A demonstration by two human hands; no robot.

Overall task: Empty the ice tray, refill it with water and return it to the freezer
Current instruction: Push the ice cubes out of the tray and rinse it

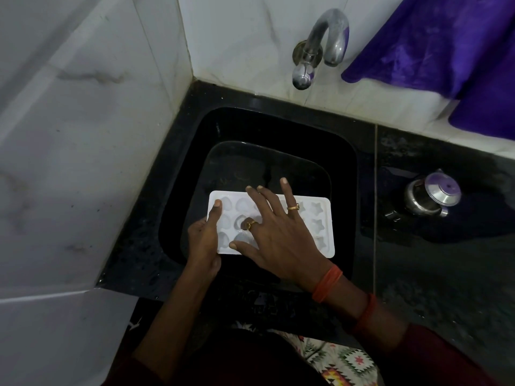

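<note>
A white ice tray (pixel 317 227) with heart and star shaped cells is held level over the black sink (pixel 342 168). My left hand (pixel 204 240) grips its left edge, thumb lying on the top face and fingers hidden under it. My right hand (pixel 276 232) lies spread over the tray's middle with straight fingers, thumb touching a cell near the front edge. Pale ice shows in the cells at the left; the hand hides the middle ones. A steel tap (pixel 320 48) juts from the wall above the sink, with no water running.
A small steel pot with a lid (pixel 432 196) stands on the wet black counter (pixel 446 260) right of the sink. A purple cloth (pixel 451 51) hangs at the upper right. White marble-look tile walls (pixel 83 135) close in the left and back.
</note>
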